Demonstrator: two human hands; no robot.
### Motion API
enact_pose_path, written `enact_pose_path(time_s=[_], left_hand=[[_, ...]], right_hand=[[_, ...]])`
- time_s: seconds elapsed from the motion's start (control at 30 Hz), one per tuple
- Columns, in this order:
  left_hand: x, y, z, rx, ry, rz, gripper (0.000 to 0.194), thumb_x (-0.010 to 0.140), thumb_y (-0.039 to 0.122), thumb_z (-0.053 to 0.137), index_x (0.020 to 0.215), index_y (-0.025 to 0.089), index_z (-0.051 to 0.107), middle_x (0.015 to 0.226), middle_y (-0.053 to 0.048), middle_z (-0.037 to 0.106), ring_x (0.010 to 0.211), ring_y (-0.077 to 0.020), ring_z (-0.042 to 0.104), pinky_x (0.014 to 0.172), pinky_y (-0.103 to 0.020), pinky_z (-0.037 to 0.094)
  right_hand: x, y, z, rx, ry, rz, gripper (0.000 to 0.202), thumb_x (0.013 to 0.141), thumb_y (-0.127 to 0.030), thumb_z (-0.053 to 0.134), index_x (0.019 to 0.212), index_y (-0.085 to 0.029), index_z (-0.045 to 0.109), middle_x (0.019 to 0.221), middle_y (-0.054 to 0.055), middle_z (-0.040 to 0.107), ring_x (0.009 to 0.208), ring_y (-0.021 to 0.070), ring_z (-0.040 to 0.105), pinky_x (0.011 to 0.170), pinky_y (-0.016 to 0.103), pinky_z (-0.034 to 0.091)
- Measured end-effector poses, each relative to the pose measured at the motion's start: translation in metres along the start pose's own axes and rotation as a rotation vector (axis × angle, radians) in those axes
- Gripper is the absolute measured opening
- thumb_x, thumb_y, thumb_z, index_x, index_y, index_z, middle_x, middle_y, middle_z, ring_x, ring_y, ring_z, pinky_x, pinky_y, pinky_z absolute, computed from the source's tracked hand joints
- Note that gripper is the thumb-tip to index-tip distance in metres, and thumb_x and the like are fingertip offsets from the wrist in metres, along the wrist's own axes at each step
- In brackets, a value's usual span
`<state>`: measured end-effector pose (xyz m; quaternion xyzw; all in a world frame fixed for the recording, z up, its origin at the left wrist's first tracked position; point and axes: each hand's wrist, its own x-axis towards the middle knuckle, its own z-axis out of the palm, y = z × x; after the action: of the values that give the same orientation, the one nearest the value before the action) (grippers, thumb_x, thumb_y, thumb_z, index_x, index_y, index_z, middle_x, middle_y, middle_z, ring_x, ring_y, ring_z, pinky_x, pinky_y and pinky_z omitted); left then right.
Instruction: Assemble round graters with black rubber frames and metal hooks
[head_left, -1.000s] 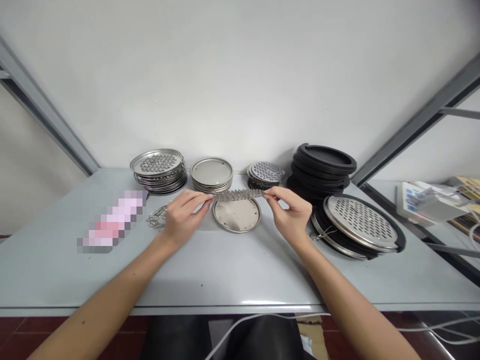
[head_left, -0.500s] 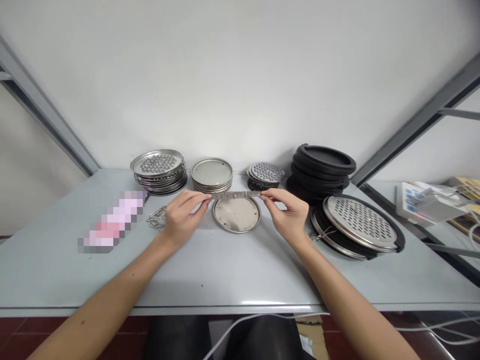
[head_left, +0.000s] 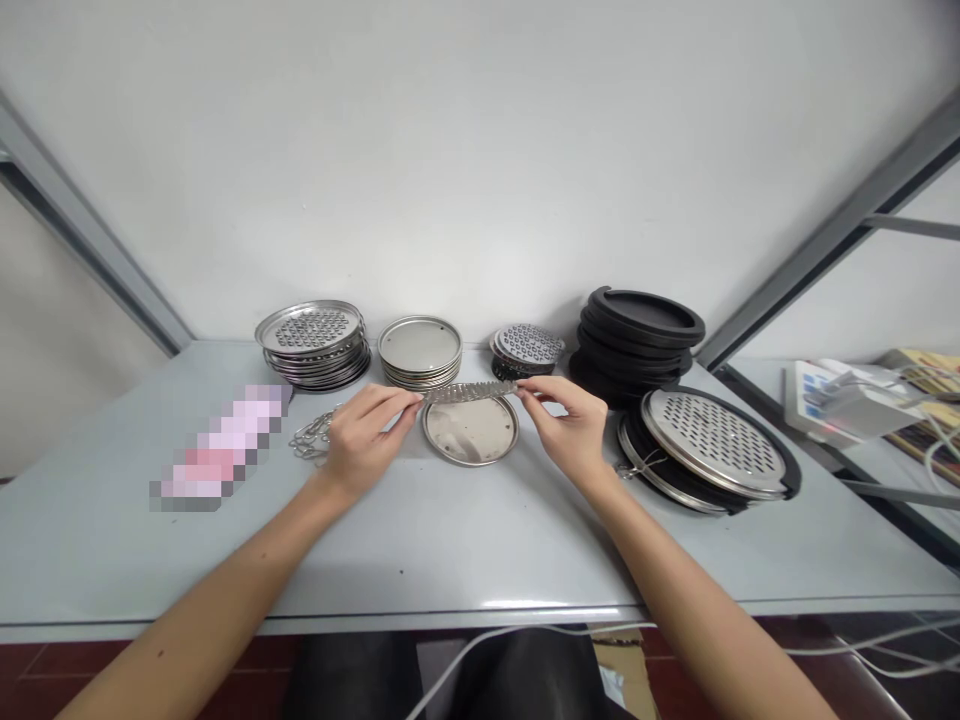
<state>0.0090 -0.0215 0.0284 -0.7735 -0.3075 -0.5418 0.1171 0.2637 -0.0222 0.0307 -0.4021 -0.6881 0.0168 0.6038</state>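
My left hand [head_left: 371,435] and my right hand [head_left: 566,420] pinch opposite ends of a thin metal grater disc [head_left: 469,391], seen nearly edge-on with its raised teeth showing. It is held above a round, shallow metal lid [head_left: 471,430] that lies on the table, hiding the lid's far rim. Beside my left hand is a tangle of wire clasps [head_left: 311,437], partly hidden by that hand. Behind the disc stand a stack of plain metal lids [head_left: 420,345] and a smaller stack of grater discs [head_left: 529,345].
On the grey table [head_left: 420,560], a stack of perforated metal rings [head_left: 311,335] stands at the back left. A pixelated pink item [head_left: 225,445] lies at left. Black round rims [head_left: 641,320] are piled at right, near assembled grater lids [head_left: 716,440]. A power strip [head_left: 814,400] sits far right.
The disc has tipped slightly, so more of its toothed face shows. Both hands keep their pinch on it. The whole view has shifted a little.
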Motion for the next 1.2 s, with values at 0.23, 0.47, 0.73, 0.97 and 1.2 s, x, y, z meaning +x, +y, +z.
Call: enact_pose_path(time_s=[0.23, 0.47, 0.73, 0.97, 1.2], left_hand=[[0.0006, 0.0012, -0.0005, 0.001, 0.011, 0.01, 0.016, 0.081, 0.008, 0.064, 0.093, 0.019, 0.068, 0.083, -0.004, 0.07, 0.074, -0.0143, 0.064, 0.07, -0.026, 0.052], [0.0019, 0.0037, -0.0016, 0.002, -0.001, 0.024, 0.016, 0.082, 0.007, 0.064, 0.093, 0.018, 0.067, 0.084, -0.004, 0.07, 0.075, -0.0144, 0.064, 0.071, -0.026, 0.053], [0.0037, 0.006, -0.0015, 0.003, 0.012, 0.062, 0.02, 0.079, 0.004, 0.066, 0.095, 0.016, 0.067, 0.083, -0.005, 0.069, 0.075, -0.0141, 0.063, 0.07, -0.026, 0.052], [0.006, 0.0097, -0.0039, 0.025, 0.021, 0.11, 0.023, 0.077, 0.002, 0.067, 0.095, 0.016, 0.066, 0.081, -0.005, 0.068, 0.073, -0.0139, 0.062, 0.066, -0.025, 0.051], [0.0052, 0.0086, -0.0061, 0.053, 0.014, 0.193, 0.027, 0.075, 0.0, 0.068, 0.097, 0.015, 0.065, 0.083, -0.006, 0.069, 0.074, -0.0153, 0.062, 0.067, -0.026, 0.051]], right_hand=[[0.0001, -0.001, -0.0001, 0.003, -0.019, 0.006, 0.008, 0.082, -0.019, 0.064, 0.085, -0.02, 0.071, 0.082, 0.004, 0.073, 0.068, 0.0147, 0.065, 0.063, 0.029, 0.054], [-0.0002, -0.0006, -0.0004, -0.004, -0.03, 0.013, 0.009, 0.082, -0.019, 0.063, 0.085, -0.02, 0.072, 0.081, 0.004, 0.072, 0.068, 0.0151, 0.065, 0.063, 0.029, 0.053], [-0.0014, 0.0016, 0.0, -0.018, -0.052, 0.038, 0.011, 0.083, -0.018, 0.062, 0.086, -0.02, 0.071, 0.083, 0.004, 0.072, 0.07, 0.0153, 0.065, 0.064, 0.029, 0.053], [-0.0024, 0.0032, 0.0012, -0.019, -0.073, 0.046, 0.012, 0.082, -0.016, 0.06, 0.085, -0.021, 0.072, 0.084, 0.004, 0.073, 0.07, 0.0156, 0.065, 0.063, 0.029, 0.053], [-0.0021, 0.0031, 0.0015, -0.014, -0.067, 0.03, 0.016, 0.08, -0.011, 0.06, 0.086, -0.02, 0.072, 0.082, 0.003, 0.072, 0.069, 0.0144, 0.064, 0.062, 0.027, 0.053]])
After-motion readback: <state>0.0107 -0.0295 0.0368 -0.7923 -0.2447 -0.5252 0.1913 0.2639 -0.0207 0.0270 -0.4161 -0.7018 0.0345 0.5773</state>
